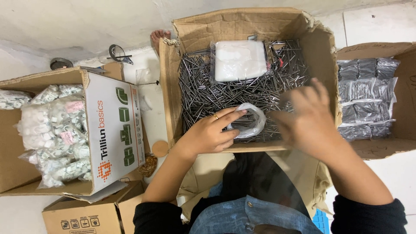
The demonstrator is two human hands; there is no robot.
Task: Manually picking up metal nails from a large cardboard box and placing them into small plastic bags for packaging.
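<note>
The left hand (208, 132) was closed around the mouth of a small clear plastic bag (249, 121), fingers pinching its rim so the opening stayed wide; the bag lay on the heap of loose steel nails (203, 93) near the front wall of the open cardboard box (167, 86). The right hand (305, 119) hovered just beside the bag over the nails, fingers spread and blurred, and whether it had anything in its hold could not be told. A flat white packet in clear wrap (239, 60) rested on the nails toward the far side of the box, well apart from both hands. The box walls rose on every side, its right wall (325, 65) standing close by the right hand and its front edge under both wrists, leaving the middle of the nail heap as the open room. To the right, touching that wall, a second carton (403, 138) held rows of filled silvery nail packets (366, 93). To the left, across a strip of pale floor (151, 99), a printed carton (115, 130) was packed with bags of white pipe fittings (54, 134), and a smaller brown box (93, 214) sat in front of it. A bare foot (159, 37) showed behind the nail box.
</note>
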